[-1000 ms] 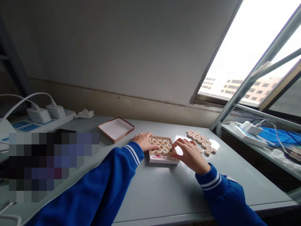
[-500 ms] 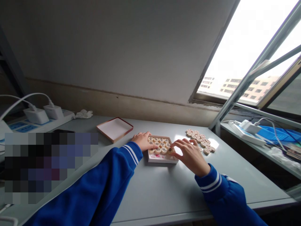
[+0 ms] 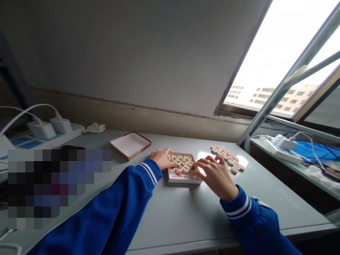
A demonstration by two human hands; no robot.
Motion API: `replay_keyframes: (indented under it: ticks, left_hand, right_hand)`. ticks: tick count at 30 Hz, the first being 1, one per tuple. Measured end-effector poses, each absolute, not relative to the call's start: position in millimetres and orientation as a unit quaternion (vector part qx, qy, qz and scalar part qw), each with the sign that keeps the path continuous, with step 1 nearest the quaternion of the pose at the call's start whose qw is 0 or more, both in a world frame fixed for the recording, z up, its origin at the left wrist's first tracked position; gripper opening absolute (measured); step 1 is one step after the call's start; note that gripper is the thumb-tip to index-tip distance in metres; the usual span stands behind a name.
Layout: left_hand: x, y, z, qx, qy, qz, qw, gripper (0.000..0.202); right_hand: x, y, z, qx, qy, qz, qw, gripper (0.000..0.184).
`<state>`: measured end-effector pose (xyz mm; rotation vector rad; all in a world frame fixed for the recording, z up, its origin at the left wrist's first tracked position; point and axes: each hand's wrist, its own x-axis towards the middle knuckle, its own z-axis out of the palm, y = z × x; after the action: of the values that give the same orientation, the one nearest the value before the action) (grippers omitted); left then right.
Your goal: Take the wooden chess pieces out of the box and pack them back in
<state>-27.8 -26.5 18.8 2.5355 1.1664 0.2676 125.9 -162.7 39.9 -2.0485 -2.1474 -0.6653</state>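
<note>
A shallow open box (image 3: pixel 183 179) sits on the table, with rows of round wooden Chinese chess pieces (image 3: pixel 184 162) lying in it, black characters facing up. My left hand (image 3: pixel 160 158) is closed on the box's left side, its thumb reaching over the rim onto the pieces. On the other side, my right hand (image 3: pixel 214 173) has its thumb and a finger around one chess piece (image 3: pixel 193 169) at the right end of the nearest row. In front of that row, a strip of the box floor shows a red print. Behind my right hand lies a cluster of loose chess pieces (image 3: pixel 234 170).
The box lid (image 3: pixel 130 144) lies with its hollow side up, left of the box. Power strips with white chargers (image 3: pixel 61 125) stand at the far left and on the right shelf (image 3: pixel 281 150). A metal post (image 3: pixel 247 141) rises by the table's back right corner.
The view has shifted very slightly. Both hands keep their places at the box, and the pieces look the same.
</note>
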Motion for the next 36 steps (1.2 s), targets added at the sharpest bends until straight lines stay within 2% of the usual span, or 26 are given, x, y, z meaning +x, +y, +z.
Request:
replay_keyframes:
  ticks: [9,15,19,29,36]
  left_hand:
    - [-27,-24,16,0.892,0.409,0.097,0.165,0.064]
    - [-28,-24,14,0.893,0.405,0.105,0.164,0.065]
    - [-27,-24,14,0.892,0.409,0.104,0.163,0.064]
    - [-26,-24,12,0.894,0.405,0.108,0.16,0.059]
    - [-26,-24,12,0.893,0.402,0.113,0.166,0.059]
  right_hand:
    - [123,-162,40,-0.685,-0.695,-0.212,0.056,0.014]
    - [115,-167,37,-0.661,-0.694,-0.286,-0.005,0.017]
    - [113,-164,39,-0.666,-0.69,-0.281,-0.027,0.015]
    - [117,-158,48,-0.707,-0.68,-0.195,0.002,0.012]
    - [117,-157,38,-0.695,-0.68,-0.235,-0.007,0.012]
